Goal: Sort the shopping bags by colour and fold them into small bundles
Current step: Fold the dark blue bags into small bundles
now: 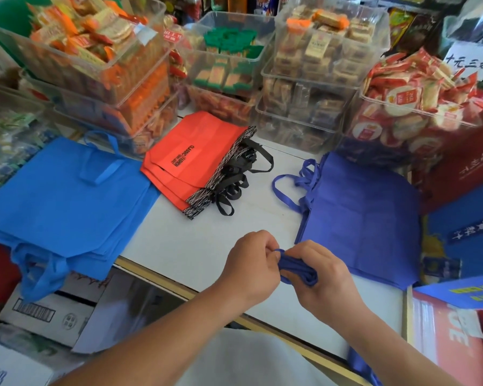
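Over the white counter [207, 246], your left hand [251, 268] and right hand [326, 277] are both gripping a folded indigo bag bundle [297, 270].

1. "CLASSIC FASHION" in black print on the top orange-red bag [195, 151] of the far middle stack.
2. "十元三双", handwritten, on the white sign [471, 61], far right.
3. "牛奶" on the carton [0, 371], near left.
4. Letters "UE" on the red box [455, 330], near right.

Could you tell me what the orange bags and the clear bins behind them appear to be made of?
Orange bags: probably non-woven fabric, matte, lying flat with soft creases. Clear bins: seemingly rigid transparent plastic, glossy; snack packets show through the walls.
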`<state>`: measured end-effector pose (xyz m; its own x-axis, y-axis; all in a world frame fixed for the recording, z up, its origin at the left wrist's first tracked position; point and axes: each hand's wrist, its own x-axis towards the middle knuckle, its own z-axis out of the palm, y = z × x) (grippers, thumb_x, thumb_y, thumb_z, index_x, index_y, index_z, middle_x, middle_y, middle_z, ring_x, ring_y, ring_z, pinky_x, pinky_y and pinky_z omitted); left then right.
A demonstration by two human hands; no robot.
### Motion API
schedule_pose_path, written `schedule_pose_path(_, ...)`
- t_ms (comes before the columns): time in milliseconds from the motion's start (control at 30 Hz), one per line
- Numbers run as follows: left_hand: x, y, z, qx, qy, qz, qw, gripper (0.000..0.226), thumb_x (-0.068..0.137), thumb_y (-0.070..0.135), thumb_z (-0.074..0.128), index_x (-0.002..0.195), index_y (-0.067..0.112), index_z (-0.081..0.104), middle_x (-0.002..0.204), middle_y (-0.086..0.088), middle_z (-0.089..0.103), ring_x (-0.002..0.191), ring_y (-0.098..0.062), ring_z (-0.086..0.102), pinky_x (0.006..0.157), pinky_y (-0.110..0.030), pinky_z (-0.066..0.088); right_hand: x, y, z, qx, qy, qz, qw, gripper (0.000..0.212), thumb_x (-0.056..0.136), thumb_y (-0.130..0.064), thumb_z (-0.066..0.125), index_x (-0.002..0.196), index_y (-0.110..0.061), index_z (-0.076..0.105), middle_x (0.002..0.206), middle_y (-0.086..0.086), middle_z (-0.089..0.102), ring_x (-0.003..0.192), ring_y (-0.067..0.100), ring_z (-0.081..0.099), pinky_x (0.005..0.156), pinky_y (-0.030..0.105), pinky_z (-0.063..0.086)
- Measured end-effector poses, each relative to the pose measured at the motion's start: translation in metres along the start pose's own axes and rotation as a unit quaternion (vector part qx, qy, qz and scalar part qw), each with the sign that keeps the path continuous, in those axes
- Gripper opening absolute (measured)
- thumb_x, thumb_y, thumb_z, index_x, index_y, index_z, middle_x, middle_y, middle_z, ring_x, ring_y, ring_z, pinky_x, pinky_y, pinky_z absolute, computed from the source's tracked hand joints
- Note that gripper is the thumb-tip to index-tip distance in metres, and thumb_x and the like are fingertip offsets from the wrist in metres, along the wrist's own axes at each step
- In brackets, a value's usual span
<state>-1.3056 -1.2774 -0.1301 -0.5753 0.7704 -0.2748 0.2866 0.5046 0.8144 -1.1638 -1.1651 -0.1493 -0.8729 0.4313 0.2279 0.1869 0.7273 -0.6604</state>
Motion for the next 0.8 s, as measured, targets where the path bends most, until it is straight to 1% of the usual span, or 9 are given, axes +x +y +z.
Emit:
schedule_pose_path(100, -0.003, 0.001, 0.001, 0.009, 0.016, 0.016, 1.0, 0.008, 0.095, 0.016, 0.059, 0.09, 0.02, 0.064, 0.082, 0.006, 0.065, 0.077, -0.015, 0.062, 0.074, -0.039, 0.056, 0.001, 0.002, -0.001, 0.024, -0.024, 0.011, 0.999, 0.031, 0.079, -0.006, 0.08, 0.103, -0.021, 0.069, 0.095, -0.015, 0.063, 0.082, 0.011, 0.061, 0.068, 0.02, 0.049)
schedule_pose_path(200, -0.004, 0.001, -0.001, -0.021, 0.022, 0.006, 1.0, 0.011, 0.094, 0.012, 0.061, 0.088, 0.02, 0.066, 0.076, 0.008, 0.065, 0.07, -0.007, 0.06, 0.071, -0.033, 0.056, 0.002, 0.0, -0.005, 0.084, -0.053, 0.064, 0.993, 0.027, 0.086, -0.017, 0.081, 0.108, -0.028, 0.071, 0.095, -0.015, 0.064, 0.087, 0.014, 0.063, 0.073, 0.016, 0.047)
schedule_pose_path(267, -0.004, -0.001, -0.003, -0.047, 0.02, 0.002, 0.999, 0.011, 0.094, 0.011, 0.062, 0.09, 0.02, 0.067, 0.075, 0.009, 0.065, 0.068, -0.004, 0.06, 0.07, -0.028, 0.056, 0.003, -0.003, -0.01, 0.094, -0.063, 0.086, 0.99, 0.024, 0.088, -0.024, 0.08, 0.109, -0.031, 0.069, 0.097, -0.015, 0.063, 0.091, 0.014, 0.063, 0.075, 0.016, 0.048)
schedule_pose_path(367, -0.003, -0.002, -0.007, -0.099, 0.031, 0.001, 0.995, 0.012, 0.094, 0.012, 0.065, 0.09, 0.022, 0.069, 0.075, 0.009, 0.067, 0.069, -0.004, 0.062, 0.07, -0.026, 0.057, 0.003, -0.012, -0.013, 0.119, -0.045, 0.099, 0.987, 0.029, 0.087, -0.023, 0.078, 0.111, -0.033, 0.066, 0.104, -0.014, 0.064, 0.097, 0.014, 0.065, 0.077, 0.019, 0.053)
schedule_pose_path(433, 0.001, -0.003, -0.008, -0.118, 0.033, -0.008, 0.992, 0.012, 0.093, 0.012, 0.067, 0.088, 0.022, 0.071, 0.075, 0.009, 0.068, 0.07, -0.007, 0.065, 0.072, -0.03, 0.06, 0.004, -0.015, -0.012, 0.117, -0.026, 0.095, 0.988, 0.03, 0.087, -0.018, 0.078, 0.111, -0.031, 0.067, 0.103, -0.014, 0.065, 0.095, 0.014, 0.066, 0.075, 0.021, 0.054)
schedule_pose_path(533, 0.003, -0.002, -0.006, -0.098, 0.026, -0.033, 0.994, 0.014, 0.093, 0.012, 0.065, 0.085, 0.022, 0.07, 0.077, 0.004, 0.07, 0.071, -0.012, 0.068, 0.073, -0.034, 0.062, 0.003, -0.012, -0.008, 0.061, -0.029, 0.027, 0.997, 0.028, 0.087, -0.014, 0.076, 0.112, -0.025, 0.068, 0.102, -0.012, 0.06, 0.089, 0.014, 0.063, 0.074, 0.02, 0.051)
schedule_pose_path(600, 0.0, 0.001, -0.005, -0.073, 0.013, -0.046, 0.996, 0.014, 0.095, 0.012, 0.063, 0.086, 0.021, 0.07, 0.079, 0.002, 0.071, 0.073, -0.013, 0.068, 0.073, -0.031, 0.061, -0.001, -0.011, -0.003, 0.027, -0.03, 0.003, 0.999, 0.028, 0.086, -0.014, 0.075, 0.111, -0.024, 0.068, 0.099, -0.012, 0.058, 0.085, 0.011, 0.06, 0.073, 0.017, 0.049)
schedule_pose_path(700, -0.005, 0.003, -0.002, -0.026, 0.002, -0.04, 0.999, 0.014, 0.095, 0.013, 0.061, 0.088, 0.022, 0.067, 0.081, 0.005, 0.069, 0.075, -0.01, 0.066, 0.073, -0.028, 0.058, -0.011, -0.01, 0.004, 0.023, -0.027, 0.007, 0.999, 0.027, 0.086, -0.01, 0.075, 0.109, -0.023, 0.069, 0.095, -0.013, 0.056, 0.081, 0.008, 0.057, 0.072, 0.011, 0.044)
schedule_pose_path(800, -0.012, 0.005, 0.003, -0.008, 0.012, -0.018, 1.0, 0.014, 0.096, 0.012, 0.059, 0.09, 0.022, 0.066, 0.083, 0.007, 0.067, 0.079, -0.011, 0.065, 0.076, -0.033, 0.058, -0.014, -0.012, 0.003, 0.091, -0.018, 0.045, 0.995, 0.025, 0.089, -0.009, 0.075, 0.107, -0.025, 0.07, 0.096, -0.014, 0.06, 0.085, 0.01, 0.061, 0.074, 0.012, 0.046)
